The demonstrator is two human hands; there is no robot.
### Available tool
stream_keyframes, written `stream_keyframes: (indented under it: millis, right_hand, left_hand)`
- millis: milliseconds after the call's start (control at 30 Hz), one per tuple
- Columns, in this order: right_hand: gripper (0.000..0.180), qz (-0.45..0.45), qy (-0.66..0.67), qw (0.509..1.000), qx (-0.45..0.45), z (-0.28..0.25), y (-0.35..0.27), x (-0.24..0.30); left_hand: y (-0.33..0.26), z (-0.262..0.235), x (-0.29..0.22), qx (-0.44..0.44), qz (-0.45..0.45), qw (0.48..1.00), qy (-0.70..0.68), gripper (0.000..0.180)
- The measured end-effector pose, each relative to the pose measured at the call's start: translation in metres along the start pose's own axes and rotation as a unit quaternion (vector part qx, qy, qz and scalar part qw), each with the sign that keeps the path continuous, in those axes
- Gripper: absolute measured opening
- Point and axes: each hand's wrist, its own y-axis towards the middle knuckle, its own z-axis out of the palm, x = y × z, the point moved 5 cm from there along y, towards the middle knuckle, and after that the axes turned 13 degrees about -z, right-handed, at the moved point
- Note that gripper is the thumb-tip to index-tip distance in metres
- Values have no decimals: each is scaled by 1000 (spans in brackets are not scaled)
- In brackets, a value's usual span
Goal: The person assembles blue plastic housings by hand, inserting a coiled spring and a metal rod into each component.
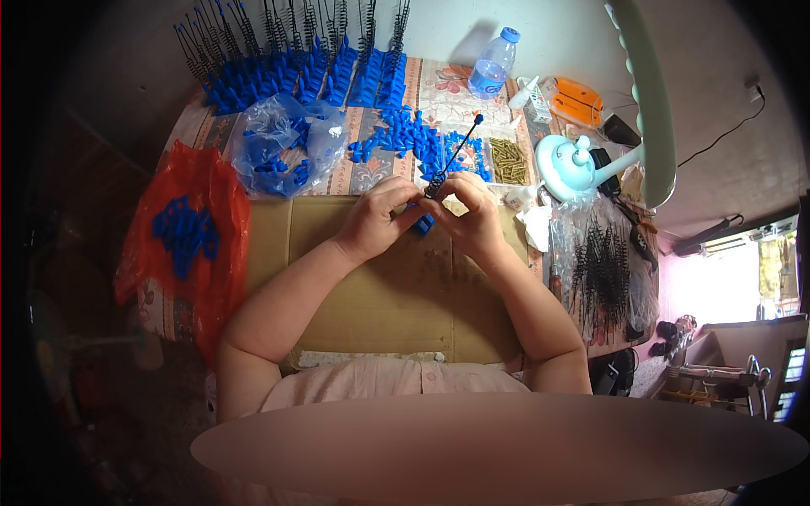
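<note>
Over the cardboard sheet (354, 287), my left hand (377, 218) and my right hand (467, 212) meet with fingers pinched. Between them is a black coiled spring wire (436, 181), its straight upper end leaning to the right and tipped with a small blue knob (478, 120). Both hands grip the wire's lower end, which my fingertips partly cover. Just below the fingertips shows a blue plastic piece (423, 224); whether it is joined to the wire is hidden.
Beyond my hands lie loose blue parts (405, 135) and bagged brass-coloured screws (509, 162). Assembled blue bases with springs (304, 72) stand at the far left. A red bag (228, 253) and clear bag (329, 160) hold blue parts. Right: lamp (561, 169), black springs (601, 270), bottle (492, 67).
</note>
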Motion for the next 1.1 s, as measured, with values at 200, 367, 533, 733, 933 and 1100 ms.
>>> stream_keyframes:
  millis: [200,367,533,733,933,1100]
  right_hand:
    - [22,-3,-4,1000,-4,-1,0,1]
    - [22,-7,-4,1000,-3,-1,1,2]
    - [22,-8,-6,1000,-5,-1,2,2]
    - [24,7,-3,1000,-5,1,-1,-1]
    - [22,-1,-6,1000,-2,1,0,0]
    - [22,-2,-4,1000,-3,-1,0,1]
  left_hand:
    - [0,0,1,-5,4,1000,3,21]
    - [0,0,1,-6,-1,1000,0,21]
    - [0,1,0,-6,5,1000,2,20]
    - [0,-1,0,-5,-1,1000,-6,20]
    - [-1,-1,-1,-3,-4,1000,3,21]
    - [0,0,-1,-5,2,1000,3,20]
